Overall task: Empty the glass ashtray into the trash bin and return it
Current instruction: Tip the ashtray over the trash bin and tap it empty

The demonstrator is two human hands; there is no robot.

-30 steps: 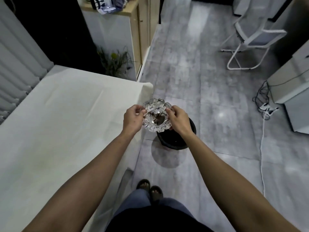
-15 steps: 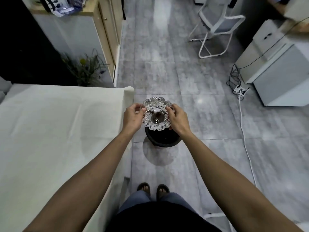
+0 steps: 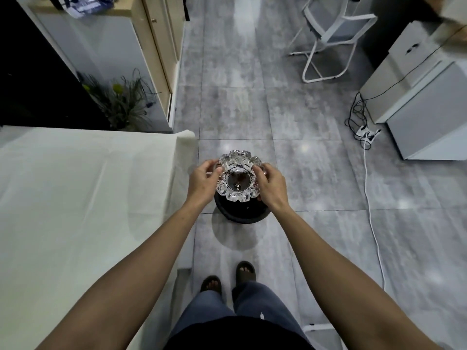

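A cut-glass ashtray (image 3: pixel 238 176) with a scalloped rim hangs upright in the air, dark ash visible in its bowl. My left hand (image 3: pixel 203 181) grips its left edge and my right hand (image 3: pixel 271 184) grips its right edge. Directly below it on the floor stands a round black trash bin (image 3: pixel 242 213), mostly hidden by the ashtray and my hands.
A table under a white cloth (image 3: pixel 75 198) fills the left, its corner close to my left hand. A potted plant (image 3: pixel 123 102) and a cabinet (image 3: pixel 106 46) stand behind it. A white chair (image 3: pixel 328 39), white boxes (image 3: pixel 417 97) and a cable with power strip (image 3: pixel 366 133) lie right.
The ashtray, held in both hands, has moved from beside the table corner to right over the bin. My view has swung right, showing more floor and the white boxes.
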